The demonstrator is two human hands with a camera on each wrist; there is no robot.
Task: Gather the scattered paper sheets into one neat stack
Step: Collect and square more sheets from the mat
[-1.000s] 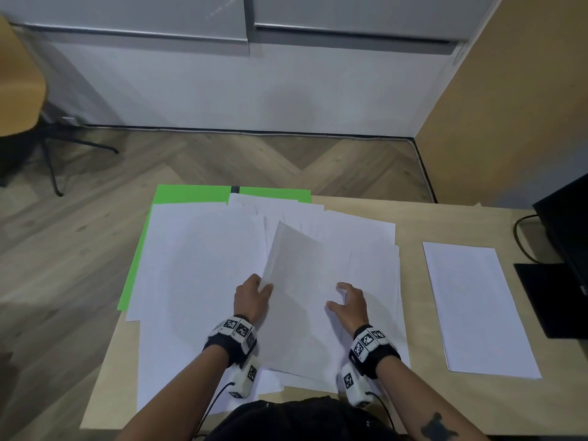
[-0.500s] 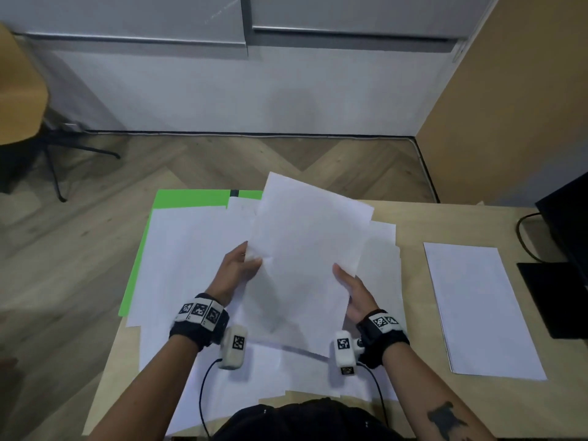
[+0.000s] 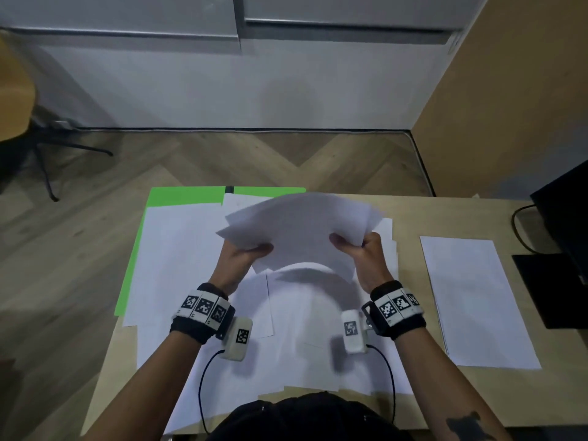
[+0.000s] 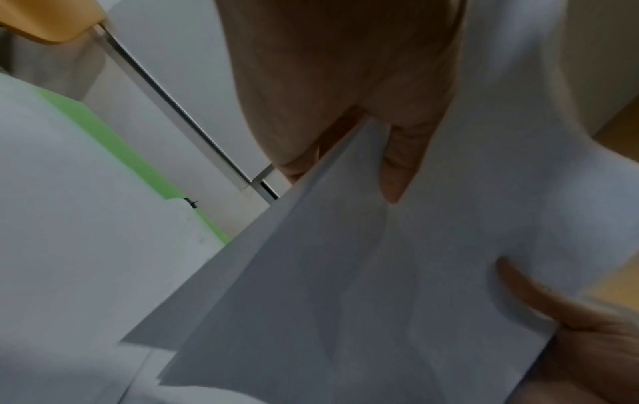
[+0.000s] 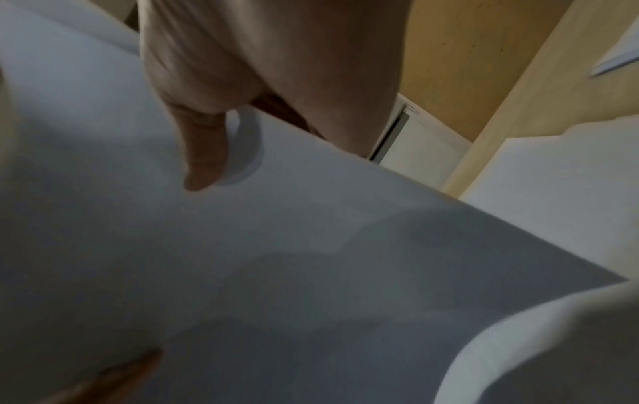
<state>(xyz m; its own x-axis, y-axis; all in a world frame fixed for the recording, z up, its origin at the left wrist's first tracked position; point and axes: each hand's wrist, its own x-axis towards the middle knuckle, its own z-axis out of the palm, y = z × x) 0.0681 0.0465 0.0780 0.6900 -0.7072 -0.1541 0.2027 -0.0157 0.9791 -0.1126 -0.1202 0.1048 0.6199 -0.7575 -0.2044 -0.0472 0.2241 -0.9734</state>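
Observation:
A bundle of white paper sheets (image 3: 302,230) hangs in the air above the table, bowed upward between my hands. My left hand (image 3: 245,253) grips its left edge, thumb on top (image 4: 397,169). My right hand (image 3: 356,246) grips the right edge, thumb on top (image 5: 204,153). The held sheets (image 4: 345,287) are fanned unevenly at the corners. More loose white sheets (image 3: 191,265) lie overlapped across the table below. A separate neat stack of sheets (image 3: 474,297) lies at the right.
A green folder or sheet (image 3: 184,195) sticks out under the loose papers at the far left. The wooden table (image 3: 413,211) ends close to my body. A black device (image 3: 556,281) with a cable sits at the right edge. A chair (image 3: 19,100) stands on the floor, left.
Both hands lifted sheets off the table, raised them and turned them sideways; the bundle now hangs bowed between both hands, higher and farther from me than before.

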